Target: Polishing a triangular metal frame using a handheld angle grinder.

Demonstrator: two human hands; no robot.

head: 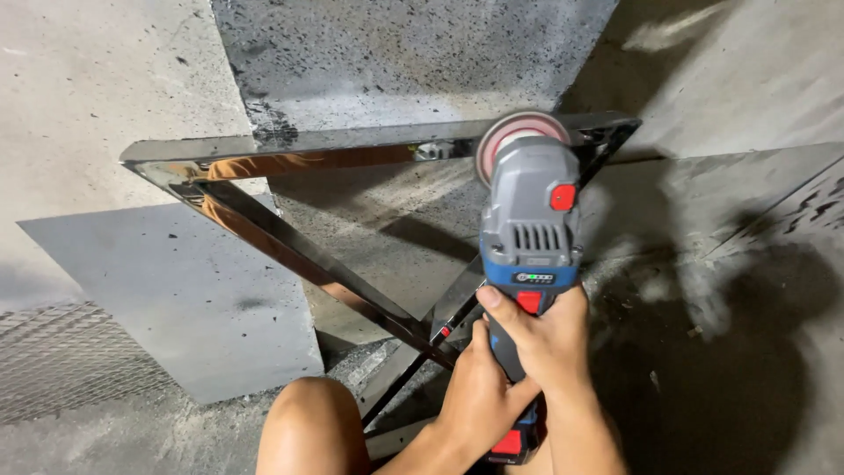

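Both my hands grip the handle of a grey and blue cordless angle grinder [530,224] with red buttons. My right hand [543,334] wraps the handle from the right, its thumb lying across the top. My left hand [479,391] clasps the handle from below and left. The grinder's pinkish round disc [514,132] rests against the top bar of a shiny, mirror-polished triangular metal frame [290,242], near its right corner. The frame lies flat on the concrete floor, its lower corner hidden under my hands.
My bare knee [312,427] is at the bottom centre, close to the frame's lower corner. A flat grey sheet [185,299] lies left on the floor, with metal mesh [61,361] beside it. Dark stained concrete and another panel [791,211] are at the right.
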